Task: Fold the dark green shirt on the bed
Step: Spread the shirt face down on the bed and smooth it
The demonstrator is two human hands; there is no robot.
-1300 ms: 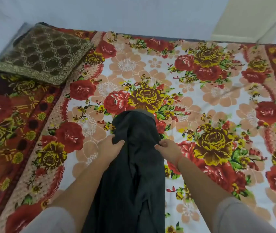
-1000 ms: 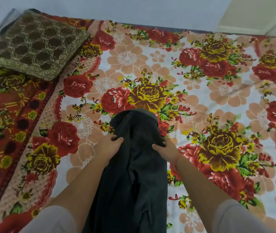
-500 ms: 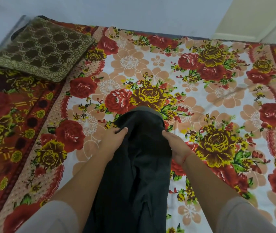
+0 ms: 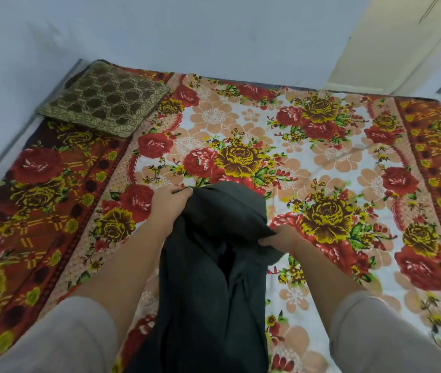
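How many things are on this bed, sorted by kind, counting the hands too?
dark green shirt: 1
brown patterned cushion: 1
floral bedsheet: 1
hands gripping the shirt: 2 (left hand, right hand)
Total: 5

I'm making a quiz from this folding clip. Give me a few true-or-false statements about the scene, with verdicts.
1. Both the left hand and right hand grip the dark green shirt. True.
2. The pillow lies on the shirt. False: it lies apart, at the bedsheet's far left corner.
3. The left hand grips farther up the bedsheet than the right hand. True.
4. The bedsheet is plain white. False: it bears red and yellow flowers.
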